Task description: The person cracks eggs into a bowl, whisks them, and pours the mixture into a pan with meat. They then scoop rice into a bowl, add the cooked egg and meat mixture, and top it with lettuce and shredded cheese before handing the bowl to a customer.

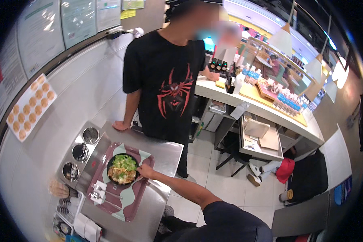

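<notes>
My right hand (145,171) reaches in from the lower right, its fingers closed on the near right rim of a round black bowl (111,181). Inside the bowl lie green lettuce (125,162) and browned, sauce-topped food (121,176). The bowl rests on a maroon tray (138,206) with pale green wavy shapes. Beside it on the tray, a spoon and another metal utensil (105,194) lie over a white napkin (100,186). My left hand is out of view.
A steel counter (162,152) carries the tray. Cutlery holders (80,152) line its wall side, with a white basket (75,206) nearer. A person in a black T-shirt (165,80) leans on its far end. An open drawer (262,139) juts out at right.
</notes>
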`<state>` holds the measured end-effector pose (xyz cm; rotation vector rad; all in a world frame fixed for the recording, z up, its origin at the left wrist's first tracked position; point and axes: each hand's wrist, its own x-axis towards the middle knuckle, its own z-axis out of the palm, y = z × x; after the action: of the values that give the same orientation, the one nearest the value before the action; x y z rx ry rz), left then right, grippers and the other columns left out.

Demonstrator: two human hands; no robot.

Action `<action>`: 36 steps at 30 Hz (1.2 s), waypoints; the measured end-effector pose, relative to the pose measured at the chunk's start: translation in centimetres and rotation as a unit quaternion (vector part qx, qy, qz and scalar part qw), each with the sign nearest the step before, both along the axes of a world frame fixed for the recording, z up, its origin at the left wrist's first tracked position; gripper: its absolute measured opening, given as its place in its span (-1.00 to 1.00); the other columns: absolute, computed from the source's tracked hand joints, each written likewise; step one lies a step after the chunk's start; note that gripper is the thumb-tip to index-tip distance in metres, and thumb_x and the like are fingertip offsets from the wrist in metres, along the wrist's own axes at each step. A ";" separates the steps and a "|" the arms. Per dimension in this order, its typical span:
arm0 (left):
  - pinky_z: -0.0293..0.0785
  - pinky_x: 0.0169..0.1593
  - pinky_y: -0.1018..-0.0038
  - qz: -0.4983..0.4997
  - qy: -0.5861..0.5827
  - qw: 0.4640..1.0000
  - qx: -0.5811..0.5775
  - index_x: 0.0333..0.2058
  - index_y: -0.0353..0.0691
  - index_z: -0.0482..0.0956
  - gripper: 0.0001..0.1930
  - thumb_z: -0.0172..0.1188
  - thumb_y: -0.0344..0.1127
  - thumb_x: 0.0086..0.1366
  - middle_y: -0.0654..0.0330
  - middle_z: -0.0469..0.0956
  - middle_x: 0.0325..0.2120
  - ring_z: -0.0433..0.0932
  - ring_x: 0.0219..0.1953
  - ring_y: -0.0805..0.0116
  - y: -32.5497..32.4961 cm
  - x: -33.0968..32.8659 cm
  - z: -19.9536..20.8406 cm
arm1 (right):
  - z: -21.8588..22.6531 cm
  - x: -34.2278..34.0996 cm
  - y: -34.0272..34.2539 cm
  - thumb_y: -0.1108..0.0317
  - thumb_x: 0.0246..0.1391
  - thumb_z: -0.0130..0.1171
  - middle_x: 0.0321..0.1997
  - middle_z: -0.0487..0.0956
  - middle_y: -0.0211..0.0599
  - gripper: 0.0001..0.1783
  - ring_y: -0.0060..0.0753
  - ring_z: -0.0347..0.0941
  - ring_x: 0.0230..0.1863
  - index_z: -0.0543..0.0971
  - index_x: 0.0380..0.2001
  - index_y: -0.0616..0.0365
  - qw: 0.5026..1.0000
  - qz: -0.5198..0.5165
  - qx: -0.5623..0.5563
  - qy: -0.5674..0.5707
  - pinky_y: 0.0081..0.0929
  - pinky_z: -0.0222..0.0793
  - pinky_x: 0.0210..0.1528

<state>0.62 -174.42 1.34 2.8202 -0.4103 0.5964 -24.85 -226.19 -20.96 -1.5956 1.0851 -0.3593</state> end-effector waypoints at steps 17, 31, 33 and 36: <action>0.42 0.03 0.06 -0.662 0.257 0.704 -0.009 -0.19 -0.36 0.58 -0.79 0.00 -0.42 0.31 -0.17 0.55 -0.14 0.49 -0.06 -0.23 -36.3 -32.1 -6.5 | -0.8 -37.5 5.3 0.12 0.39 -0.01 -0.23 0.63 -0.35 -0.66 -0.41 0.61 -0.14 0.56 -0.12 0.18 0.897 -0.263 0.278 -0.221 -0.39 0.55 -0.13; 0.49 0.00 0.10 -0.735 0.350 0.572 0.102 -0.16 -0.33 0.62 -0.75 0.08 -0.31 0.31 -0.15 0.59 -0.14 0.55 -0.07 -0.16 -54.5 -63.6 -9.1 | 10.2 -71.2 -4.8 0.24 0.42 -0.09 -0.08 0.68 -0.16 -0.66 -0.47 0.60 -0.17 0.55 -0.03 0.26 0.873 -0.434 0.067 -0.213 -0.52 0.49 -0.18; 0.50 0.00 0.10 -0.740 0.357 0.555 0.129 -0.16 -0.31 0.63 -0.75 0.09 -0.29 0.31 -0.14 0.60 -0.14 0.55 -0.08 -0.15 -55.5 -65.0 -9.0 | 8.8 -71.4 -5.5 0.28 0.41 -0.08 -0.09 0.69 -0.20 -0.69 -0.49 0.59 -0.16 0.56 -0.04 0.24 0.875 -0.431 0.108 -0.193 -0.51 0.48 -0.18; 0.49 -0.01 0.09 -0.718 0.372 0.569 0.150 -0.17 -0.29 0.63 -0.74 0.13 -0.27 0.27 -0.12 0.59 -0.16 0.54 -0.07 -0.14 -57.6 -66.6 -8.8 | 5.7 -71.1 -6.5 0.24 0.40 -0.09 -0.22 0.62 -0.26 -0.70 -0.45 0.47 -0.25 0.59 -0.10 0.14 0.921 -0.370 -0.005 -0.117 -0.44 0.41 -0.22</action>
<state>-65.97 -232.01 -7.48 1.5770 -2.2172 -1.0110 -95.91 -232.71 -15.26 -1.0552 1.4666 -1.0311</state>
